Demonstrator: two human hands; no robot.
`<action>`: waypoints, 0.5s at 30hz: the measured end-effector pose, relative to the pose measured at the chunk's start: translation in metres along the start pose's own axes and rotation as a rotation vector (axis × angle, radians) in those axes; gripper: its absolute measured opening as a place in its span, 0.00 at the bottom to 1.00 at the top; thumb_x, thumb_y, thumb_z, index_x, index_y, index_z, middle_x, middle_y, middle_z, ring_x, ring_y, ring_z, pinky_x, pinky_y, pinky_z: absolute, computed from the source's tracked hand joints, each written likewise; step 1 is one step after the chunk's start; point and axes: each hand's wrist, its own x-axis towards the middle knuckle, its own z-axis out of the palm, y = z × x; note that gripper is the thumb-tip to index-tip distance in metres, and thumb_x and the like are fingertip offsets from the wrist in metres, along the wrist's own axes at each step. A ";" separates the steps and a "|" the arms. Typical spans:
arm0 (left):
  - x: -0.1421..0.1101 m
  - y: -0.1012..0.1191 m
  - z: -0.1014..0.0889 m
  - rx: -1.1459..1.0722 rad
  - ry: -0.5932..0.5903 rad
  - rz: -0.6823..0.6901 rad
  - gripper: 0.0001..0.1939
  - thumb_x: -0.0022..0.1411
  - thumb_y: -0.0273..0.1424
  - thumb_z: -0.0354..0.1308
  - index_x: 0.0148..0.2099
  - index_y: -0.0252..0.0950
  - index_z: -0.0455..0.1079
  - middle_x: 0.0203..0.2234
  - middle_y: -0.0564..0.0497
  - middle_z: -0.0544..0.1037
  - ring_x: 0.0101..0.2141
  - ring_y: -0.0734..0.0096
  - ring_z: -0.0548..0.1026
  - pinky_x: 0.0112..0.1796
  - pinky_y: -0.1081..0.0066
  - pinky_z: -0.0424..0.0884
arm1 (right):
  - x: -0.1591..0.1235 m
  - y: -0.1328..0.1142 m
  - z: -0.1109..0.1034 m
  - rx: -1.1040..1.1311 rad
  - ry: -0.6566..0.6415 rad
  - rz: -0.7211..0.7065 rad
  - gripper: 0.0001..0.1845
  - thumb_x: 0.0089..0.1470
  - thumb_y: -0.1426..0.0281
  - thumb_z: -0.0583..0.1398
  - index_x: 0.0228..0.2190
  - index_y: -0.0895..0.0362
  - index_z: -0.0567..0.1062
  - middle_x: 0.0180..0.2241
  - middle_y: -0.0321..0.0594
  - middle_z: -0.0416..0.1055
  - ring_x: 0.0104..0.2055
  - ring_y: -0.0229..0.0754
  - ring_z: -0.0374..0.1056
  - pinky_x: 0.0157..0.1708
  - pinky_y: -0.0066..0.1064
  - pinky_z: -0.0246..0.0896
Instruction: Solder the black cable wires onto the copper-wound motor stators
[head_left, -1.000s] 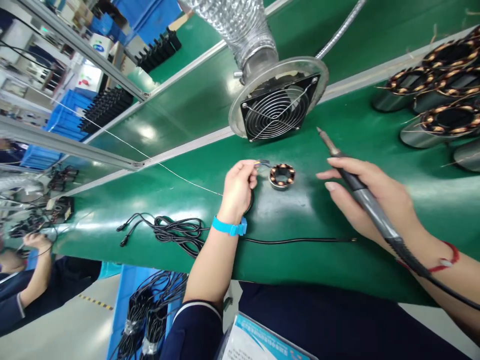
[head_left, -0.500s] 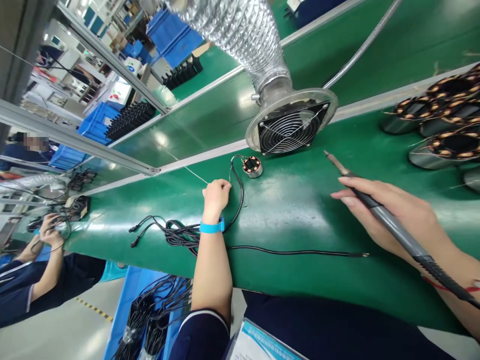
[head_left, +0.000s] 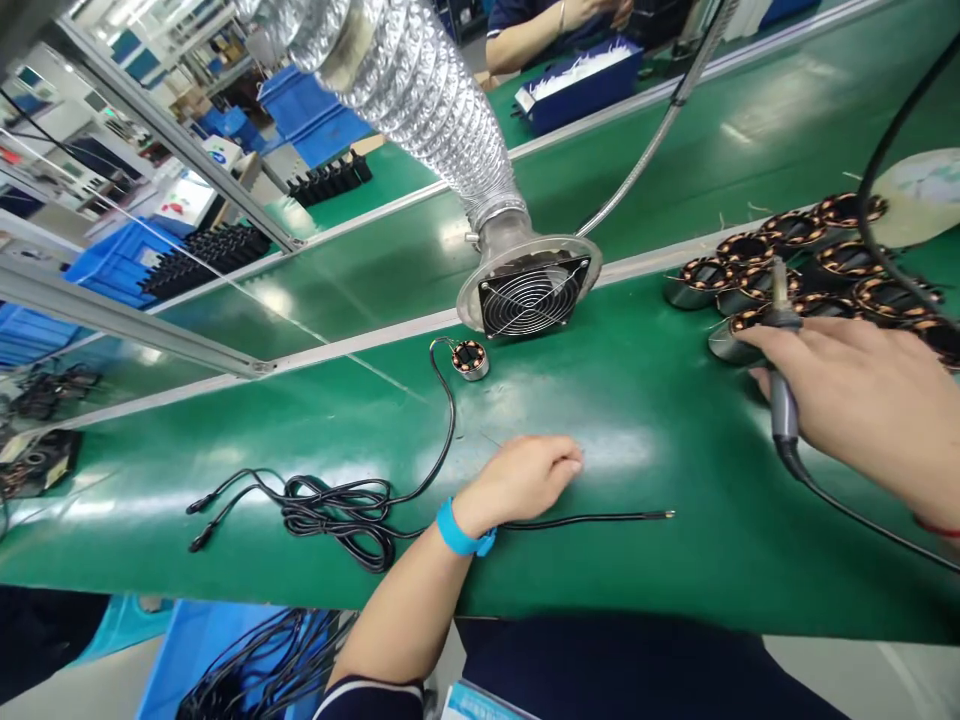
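Observation:
My left hand [head_left: 529,475], with a blue wristband, is closed over the middle of the green bench. A thin pale strand, apparently solder wire [head_left: 360,362], runs from the upper left to its fingers. Beneath that wrist passes a black cable [head_left: 585,520], its stripped end pointing right. The cable's coil [head_left: 330,510] lies left of the arm, and another end reaches a single stator [head_left: 470,362] with copper windings. My right hand [head_left: 855,400] grips a grey soldering iron [head_left: 784,400] tip upward, beside the grouped stators [head_left: 694,285]; the fingers are partly hidden.
A fume extractor fan [head_left: 534,300] on a silver duct [head_left: 442,110] hangs behind the lone stator. A blue bin [head_left: 180,640] of black cables stands below the bench edge. Across the divider, a person's arm [head_left: 525,40] is near a dark blue tray [head_left: 577,90].
My left hand has moved right and nearer to me, away from the lone stator. My right hand has carried the soldering iron right to the grouped stators, its tip now upright. The view has shifted.

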 end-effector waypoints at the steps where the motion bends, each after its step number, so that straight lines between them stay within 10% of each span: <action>1: 0.002 0.000 0.007 -0.031 -0.033 -0.020 0.08 0.65 0.28 0.54 0.33 0.39 0.71 0.31 0.52 0.80 0.35 0.67 0.76 0.39 0.69 0.70 | 0.002 0.003 0.000 -0.004 -0.011 -0.004 0.15 0.66 0.69 0.53 0.47 0.61 0.76 0.35 0.57 0.76 0.43 0.56 0.71 0.34 0.42 0.62; 6: 0.011 -0.006 0.020 -0.456 -0.059 -0.195 0.06 0.66 0.24 0.50 0.35 0.37 0.63 0.26 0.55 0.73 0.26 0.76 0.74 0.31 0.74 0.69 | 0.007 -0.006 0.003 0.105 0.086 -0.113 0.11 0.67 0.69 0.54 0.45 0.56 0.75 0.35 0.52 0.76 0.37 0.52 0.71 0.34 0.41 0.60; 11: 0.018 -0.011 0.006 -0.647 0.219 -0.281 0.02 0.63 0.24 0.56 0.37 0.35 0.65 0.19 0.63 0.61 0.19 0.81 0.58 0.25 0.77 0.56 | 0.004 -0.056 -0.002 0.337 0.239 -0.377 0.11 0.66 0.74 0.54 0.48 0.55 0.71 0.38 0.48 0.75 0.39 0.49 0.71 0.35 0.39 0.64; 15: 0.015 -0.014 -0.007 -0.669 0.217 -0.265 0.02 0.62 0.27 0.59 0.36 0.33 0.70 0.19 0.61 0.64 0.23 0.80 0.59 0.28 0.76 0.56 | 0.004 -0.096 -0.009 0.460 0.238 -0.466 0.15 0.65 0.77 0.53 0.51 0.57 0.71 0.37 0.45 0.74 0.40 0.46 0.70 0.36 0.35 0.66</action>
